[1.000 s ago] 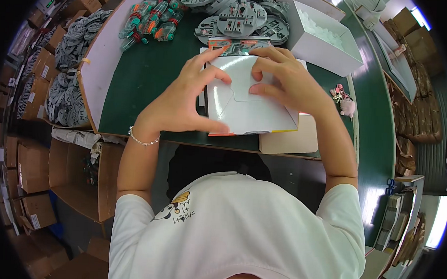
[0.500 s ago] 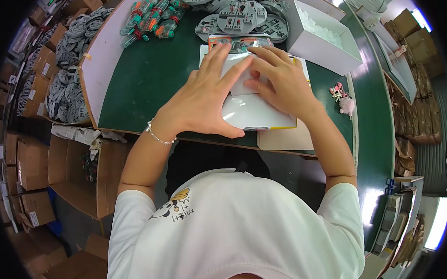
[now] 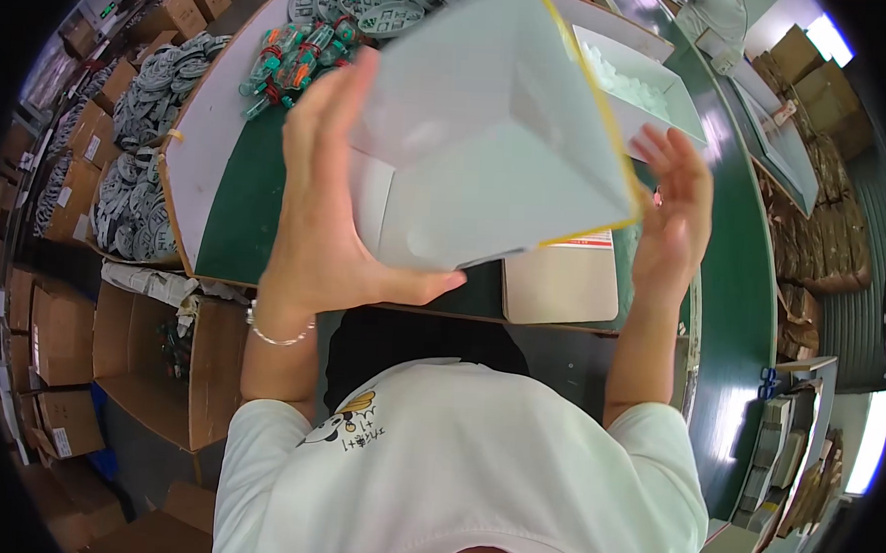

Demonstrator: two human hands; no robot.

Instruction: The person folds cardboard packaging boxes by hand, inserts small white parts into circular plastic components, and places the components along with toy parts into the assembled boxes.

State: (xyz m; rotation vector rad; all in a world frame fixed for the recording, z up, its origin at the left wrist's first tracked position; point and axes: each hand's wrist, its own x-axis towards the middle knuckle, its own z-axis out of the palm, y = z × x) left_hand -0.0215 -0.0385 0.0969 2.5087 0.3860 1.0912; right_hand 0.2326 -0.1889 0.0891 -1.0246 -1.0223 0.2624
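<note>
A white carton with yellow edges (image 3: 497,170) is raised over the green table, its open side facing the camera so that its white inside shows. My left hand (image 3: 332,212) is wrapped round the carton's left side, thumb along the lower edge. Just off the right edge, my right hand (image 3: 673,212) has its fingers apart and slightly blurred, holding nothing. Below the carton a beige board (image 3: 561,284) lies at the table's front edge, with a bit of printed red and white showing above it.
Bundled green and orange parts (image 3: 299,58) and grey round parts (image 3: 390,17) lie at the back. A white box (image 3: 658,103) with translucent pieces stands back right. Grey parts (image 3: 135,204) fill boxes at left. An open cardboard box (image 3: 148,362) stands below them. A person (image 3: 713,16) is far right.
The carton has been lifted and tilted, and its open inside now faces the camera. My right hand has let go and moved right. My left hand has shifted left with the carton.
</note>
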